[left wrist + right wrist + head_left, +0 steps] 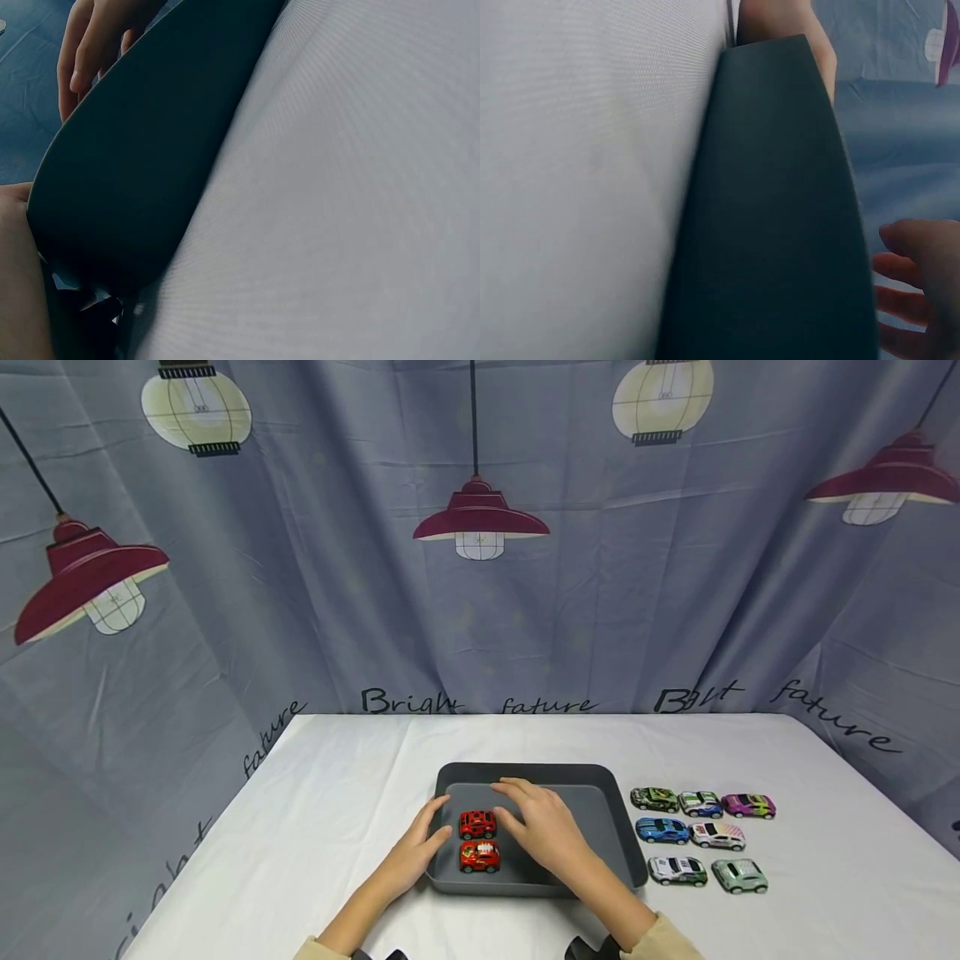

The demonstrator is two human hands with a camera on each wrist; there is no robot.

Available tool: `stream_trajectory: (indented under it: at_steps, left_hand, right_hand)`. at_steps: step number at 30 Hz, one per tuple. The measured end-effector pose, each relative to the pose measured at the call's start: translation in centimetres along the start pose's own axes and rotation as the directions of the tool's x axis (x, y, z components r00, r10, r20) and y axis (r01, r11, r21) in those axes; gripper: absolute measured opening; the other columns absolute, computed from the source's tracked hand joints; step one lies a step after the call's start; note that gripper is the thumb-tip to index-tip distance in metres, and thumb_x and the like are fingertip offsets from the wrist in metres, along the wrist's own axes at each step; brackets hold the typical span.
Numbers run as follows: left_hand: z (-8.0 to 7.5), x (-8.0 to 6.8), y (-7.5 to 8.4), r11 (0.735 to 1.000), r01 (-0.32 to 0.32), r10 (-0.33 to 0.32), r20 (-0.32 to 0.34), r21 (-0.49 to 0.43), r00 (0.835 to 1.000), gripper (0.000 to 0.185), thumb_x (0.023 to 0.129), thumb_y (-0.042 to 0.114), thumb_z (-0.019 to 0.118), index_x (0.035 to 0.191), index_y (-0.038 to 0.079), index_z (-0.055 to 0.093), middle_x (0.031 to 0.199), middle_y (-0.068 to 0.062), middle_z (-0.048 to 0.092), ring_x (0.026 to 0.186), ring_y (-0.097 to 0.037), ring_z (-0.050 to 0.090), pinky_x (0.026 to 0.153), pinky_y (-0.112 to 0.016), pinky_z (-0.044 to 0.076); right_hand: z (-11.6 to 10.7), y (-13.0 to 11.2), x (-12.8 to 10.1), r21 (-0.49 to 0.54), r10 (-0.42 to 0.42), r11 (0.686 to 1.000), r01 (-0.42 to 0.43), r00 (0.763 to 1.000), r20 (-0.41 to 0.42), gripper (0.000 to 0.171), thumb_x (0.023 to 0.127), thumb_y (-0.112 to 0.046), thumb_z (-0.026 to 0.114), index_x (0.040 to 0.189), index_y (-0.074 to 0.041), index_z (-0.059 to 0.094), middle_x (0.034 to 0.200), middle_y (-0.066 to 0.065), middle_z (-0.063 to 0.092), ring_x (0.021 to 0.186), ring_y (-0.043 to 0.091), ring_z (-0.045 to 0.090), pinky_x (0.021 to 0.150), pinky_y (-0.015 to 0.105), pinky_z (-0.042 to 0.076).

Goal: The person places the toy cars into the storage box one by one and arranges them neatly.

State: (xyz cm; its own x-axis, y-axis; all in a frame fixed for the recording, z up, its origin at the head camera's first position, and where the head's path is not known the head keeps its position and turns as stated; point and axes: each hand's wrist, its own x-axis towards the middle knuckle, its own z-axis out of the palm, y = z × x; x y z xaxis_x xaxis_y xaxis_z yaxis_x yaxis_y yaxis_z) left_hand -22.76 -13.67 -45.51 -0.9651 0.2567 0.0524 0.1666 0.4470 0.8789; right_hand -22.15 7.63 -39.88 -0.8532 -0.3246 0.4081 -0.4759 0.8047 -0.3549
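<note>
Two small red toy cars, a farther one (477,824) and a nearer one (480,857), stand one behind the other in the left part of a dark grey tray (525,890). My left hand (411,853) is at the tray's left rim, thumb and fingers apart, just left of the cars. On the other side, my right hand (546,831) hovers over the tray with fingers spread, its thumb close to the farther car. Neither hand holds anything. Both wrist views are mostly filled by the tray's outer wall (142,142), which hides the cars there.
Right of the tray, several toy cars stand in three rows, including a blue one (662,830), a purple one (748,806) and a pale green one (739,876). A white cloth (337,793) covers the table. Behind it hangs a grey-blue curtain (337,568) with printed lamps.
</note>
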Motion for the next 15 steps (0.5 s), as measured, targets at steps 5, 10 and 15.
stream_trajectory:
  at_steps: [5, 10, 15]
  left_hand:
    - [0.0, 0.0, -0.1, 1.000, -0.014, 0.014, -0.014, 0.011, 1.000, 0.053, 0.095, 0.032, 0.044, 0.142, 0.016, 0.027, 0.150, -0.017, 0.018, 0.138, -0.039, 0.015, 0.106, -0.063, 0.014]
    - [0.1, 0.1, -0.2, 1.000, -0.023, 0.023, -0.025, 0.003, 0.999, 0.052, 0.095, 0.030, 0.045, 0.142, 0.014, 0.029, 0.149, -0.018, 0.021, 0.138, -0.040, 0.016, 0.107, -0.061, 0.015]
    - [0.1, 0.1, -0.2, 1.000, -0.011, 0.011, -0.017, -0.002, 1.000, 0.052, 0.095, 0.031, 0.044, 0.142, 0.015, 0.028, 0.150, -0.017, 0.020, 0.138, -0.039, 0.016, 0.107, -0.062, 0.014]
  right_hand:
    - [-0.7, 0.3, -0.5, -0.015, 0.020, 1.000, -0.019, 1.000, 0.016, 0.039, 0.085, -0.033, 0.061, 0.121, -0.018, 0.058, 0.129, 0.005, 0.054, 0.113, 0.031, 0.054, 0.098, 0.052, 0.038]
    - [-1.2, 0.8, -1.0, -0.040, 0.034, 0.999, -0.034, 0.999, -0.002, 0.040, 0.084, -0.032, 0.063, 0.122, -0.019, 0.058, 0.130, 0.006, 0.053, 0.115, 0.031, 0.052, 0.099, 0.052, 0.036]
    - [-1.7, 1.5, -1.5, -0.066, 0.037, 0.997, -0.039, 0.999, -0.034, 0.041, 0.083, -0.031, 0.064, 0.121, -0.018, 0.058, 0.130, 0.006, 0.053, 0.115, 0.031, 0.052, 0.099, 0.053, 0.036]
